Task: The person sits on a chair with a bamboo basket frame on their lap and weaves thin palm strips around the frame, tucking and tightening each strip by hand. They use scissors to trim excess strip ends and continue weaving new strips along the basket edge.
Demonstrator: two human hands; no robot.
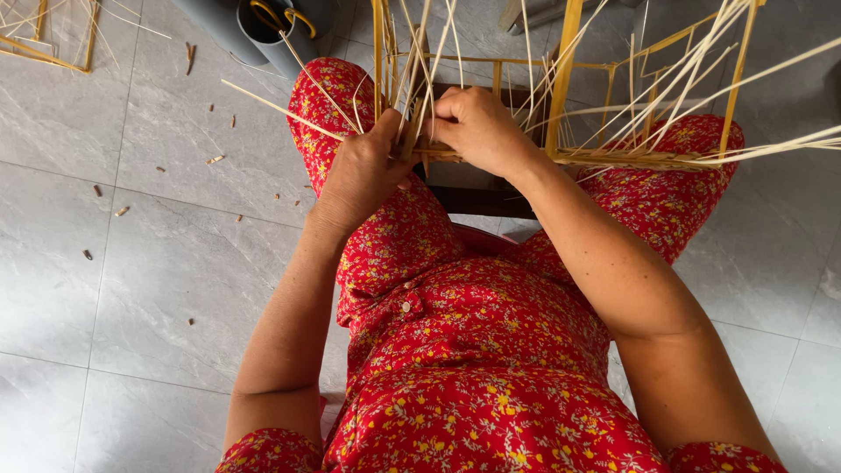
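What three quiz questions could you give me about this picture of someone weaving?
1. True or false: both hands are on the woven frame.
2. What colour is the floor? A) grey B) green C) black
3. Fill in: the small brown bits lie on the person's ____ side.

Key:
1. True. The left hand and the right hand both grip the thin pale strips at the frame's near edge, fingers closed on them.
2. A, grey tiles.
3. Left, beside the knee in red flowered cloth.
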